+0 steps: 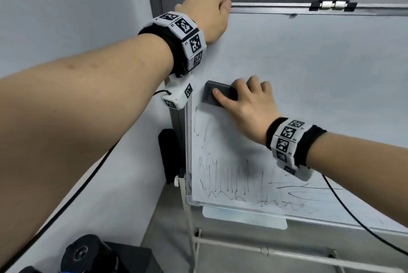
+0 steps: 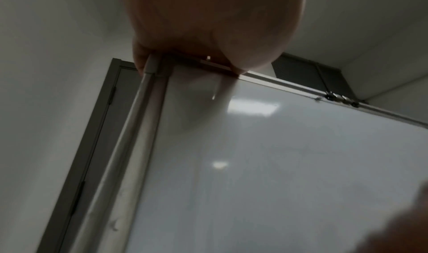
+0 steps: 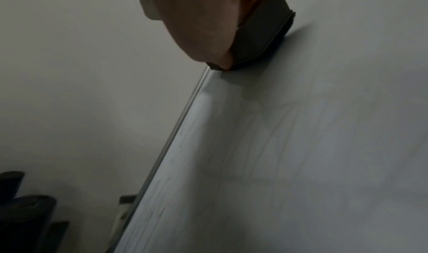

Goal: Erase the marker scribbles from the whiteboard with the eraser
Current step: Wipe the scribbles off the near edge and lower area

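One whiteboard [image 1: 320, 78] is seen on its stand, and two hands are at work on it. The left hand [image 1: 207, 13] is clamped over the board's top left corner, fingers curled round the frame; in the left wrist view the same grip [image 2: 208, 28] is caught from below, a fingertip wrapped over the corner cap, something the head view hides behind the knuckles. That view also shows ceiling lights reflected in the clean upper board [image 2: 301, 165].

One eraser [image 1: 217, 94], dark and oblong, is pressed flat against the board near its left edge, about midway up. It is held by the right hand [image 1: 249, 107]: the thumb is laid across its back, the other fingers are curled over its upper long side. From the right wrist view the eraser [image 3: 261, 37] is seen edge-on, its pad meeting the board [image 3: 301, 147], its lower end right at the left frame; only faint smears are made out there.

The scribbles [image 1: 231, 175] are shown plainly by the head view alone: loops and zigzags below the eraser, running down the left edge and along the bottom edge toward the right. One tray [image 1: 245, 217] is hung under the bottom edge. One clip [image 1: 333, 5] is fixed on the top edge.
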`<state>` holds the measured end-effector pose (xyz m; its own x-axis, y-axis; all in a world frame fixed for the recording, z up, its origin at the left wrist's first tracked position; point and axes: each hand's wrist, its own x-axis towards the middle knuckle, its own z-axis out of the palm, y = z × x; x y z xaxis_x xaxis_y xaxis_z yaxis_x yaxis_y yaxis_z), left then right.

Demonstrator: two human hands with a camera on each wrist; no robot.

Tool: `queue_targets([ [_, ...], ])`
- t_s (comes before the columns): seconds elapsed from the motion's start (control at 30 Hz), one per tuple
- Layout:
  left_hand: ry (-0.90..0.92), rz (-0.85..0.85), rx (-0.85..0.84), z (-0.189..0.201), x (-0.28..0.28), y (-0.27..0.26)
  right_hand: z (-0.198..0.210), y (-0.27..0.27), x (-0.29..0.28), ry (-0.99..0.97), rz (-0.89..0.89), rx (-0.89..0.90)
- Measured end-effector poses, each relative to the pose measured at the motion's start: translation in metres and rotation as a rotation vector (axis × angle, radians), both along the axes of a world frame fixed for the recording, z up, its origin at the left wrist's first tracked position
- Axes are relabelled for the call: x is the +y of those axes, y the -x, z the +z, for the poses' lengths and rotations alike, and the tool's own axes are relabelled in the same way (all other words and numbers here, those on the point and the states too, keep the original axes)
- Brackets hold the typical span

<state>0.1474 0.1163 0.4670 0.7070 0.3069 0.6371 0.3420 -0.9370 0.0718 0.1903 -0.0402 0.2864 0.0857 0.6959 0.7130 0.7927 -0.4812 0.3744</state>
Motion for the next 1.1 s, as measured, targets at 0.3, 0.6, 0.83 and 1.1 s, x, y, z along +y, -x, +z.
queue_targets([
  [0.3, 0.053, -0.030, 0.015, 0.002, 0.000, 0.006, -0.024, 0.022, 0.013, 0.201, 0.055, -0.070],
  [0.6, 0.047, -0.032, 0.059, 0.006, -0.003, 0.004, -0.070, 0.042, 0.012, 0.529, 0.058, -0.140],
  [0.83, -0.013, 0.002, 0.032, 0.000, 0.002, -0.003, -0.045, 0.028, 0.033, 0.256, 0.070, -0.065],
  [1.1, -0.073, 0.005, -0.023, -0.005, 0.005, -0.009, -0.010, 0.013, 0.030, 0.076, 0.018, 0.001],
])
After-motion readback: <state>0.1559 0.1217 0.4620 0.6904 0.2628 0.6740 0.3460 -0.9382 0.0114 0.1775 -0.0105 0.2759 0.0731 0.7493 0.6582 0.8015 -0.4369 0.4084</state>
